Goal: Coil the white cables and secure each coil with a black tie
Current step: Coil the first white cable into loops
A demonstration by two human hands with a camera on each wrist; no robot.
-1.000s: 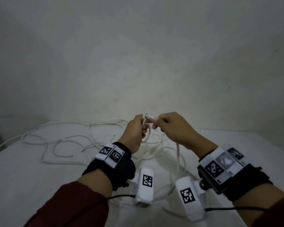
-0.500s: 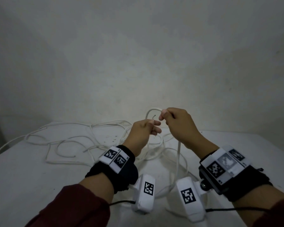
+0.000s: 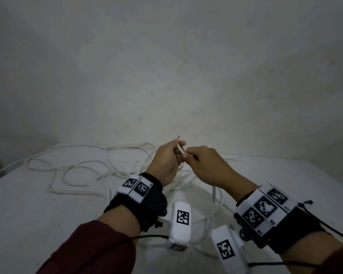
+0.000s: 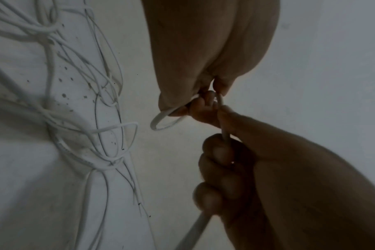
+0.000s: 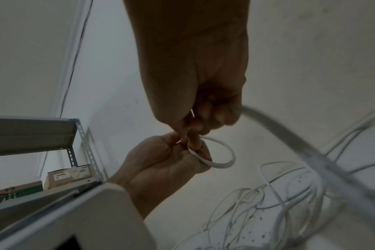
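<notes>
Now both hands are raised above the bench [image 3: 38,204] and work on one white cable [image 4: 161,118], close to its free end. The left hand [image 3: 165,162] has its fingers curled around the cable, and the end stands up above its fist with a small dark tip. The right hand [image 3: 203,165] pinches the same cable just beside it, so the two grips nearly touch. Between them a first small loop [image 5: 223,162] hangs down; this is the beginning of a coil, I think. The rest of the cable drops from the hands and joins the loose tangle of cables [image 3: 87,167] lying on the bench behind and to the left.

To do this step well, the left grip should stay as the fixed point that collects the turns, and the right hand should slide back along the cable and bring each new turn into it. Each turn should have the same size as this first loop, otherwise the coil will be untidy. The cable seems a little stiff, so a small twist with each turn may help it lie flat. The tangle may pull against the hands, so the pull should be slow. I cannot see any black tie in these views.
</notes>
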